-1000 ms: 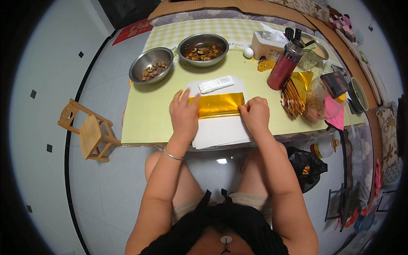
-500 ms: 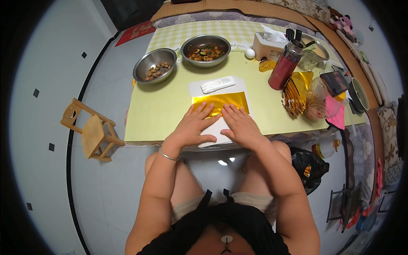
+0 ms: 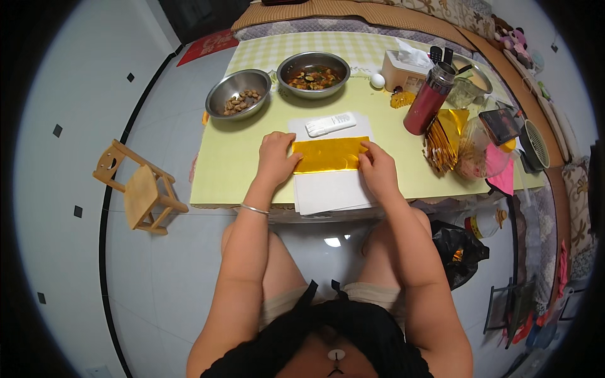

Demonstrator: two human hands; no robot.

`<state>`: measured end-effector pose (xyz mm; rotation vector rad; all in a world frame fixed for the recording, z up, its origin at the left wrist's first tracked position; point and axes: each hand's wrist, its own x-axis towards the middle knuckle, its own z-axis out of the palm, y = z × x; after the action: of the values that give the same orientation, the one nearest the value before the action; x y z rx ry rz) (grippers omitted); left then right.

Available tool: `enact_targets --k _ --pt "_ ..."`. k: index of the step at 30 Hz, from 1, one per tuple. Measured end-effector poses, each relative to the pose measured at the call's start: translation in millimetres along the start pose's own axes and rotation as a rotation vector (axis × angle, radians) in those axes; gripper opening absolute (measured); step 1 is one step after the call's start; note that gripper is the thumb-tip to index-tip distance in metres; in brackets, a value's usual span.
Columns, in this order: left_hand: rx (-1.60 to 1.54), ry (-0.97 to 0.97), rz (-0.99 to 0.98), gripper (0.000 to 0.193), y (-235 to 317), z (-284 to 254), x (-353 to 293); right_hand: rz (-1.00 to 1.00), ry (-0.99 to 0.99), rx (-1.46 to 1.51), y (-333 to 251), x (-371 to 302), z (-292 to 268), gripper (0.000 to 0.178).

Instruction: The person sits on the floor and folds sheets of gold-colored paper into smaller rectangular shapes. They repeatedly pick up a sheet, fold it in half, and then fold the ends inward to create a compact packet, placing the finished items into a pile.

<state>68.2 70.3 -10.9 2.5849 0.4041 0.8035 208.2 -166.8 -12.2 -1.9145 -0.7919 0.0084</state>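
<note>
went from flat-palmed to half-curled with left hand [image 3: 275,157] + right hand [image 3: 380,171] at ends of gold foil sheet [image 3: 331,155], can't tell if pinching | on white paper [image 3: 329,191], on table [image 3: 236,170] | reads as done pressing

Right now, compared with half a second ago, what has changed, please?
The left hand and right hand, side by side on the foil before, have moved apart to its left and right ends and touch its edges. The foil still lies on the paper; white case, flask and egg stayed put.
</note>
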Motion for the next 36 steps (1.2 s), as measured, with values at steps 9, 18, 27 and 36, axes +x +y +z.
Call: enact_targets --k 9,18,27,36 --pt "-0.071 0.025 -0.277 0.026 6.3 7.7 7.3 0.184 -0.006 0.023 13.4 8.4 9.1 0.045" --pt "0.049 0.066 -0.318 0.013 8.1 15.2 9.8 0.219 -0.053 0.175 18.3 9.4 8.8 0.045" --pt "-0.788 0.038 -0.404 0.008 33.2 -15.6 -18.8 0.456 -0.066 0.568 4.6 15.0 -4.9 0.037" --pt "-1.034 0.008 -0.603 0.01 26.1 -7.8 -25.8 0.533 -0.099 0.712 4.5 19.5 -19.6 0.015"
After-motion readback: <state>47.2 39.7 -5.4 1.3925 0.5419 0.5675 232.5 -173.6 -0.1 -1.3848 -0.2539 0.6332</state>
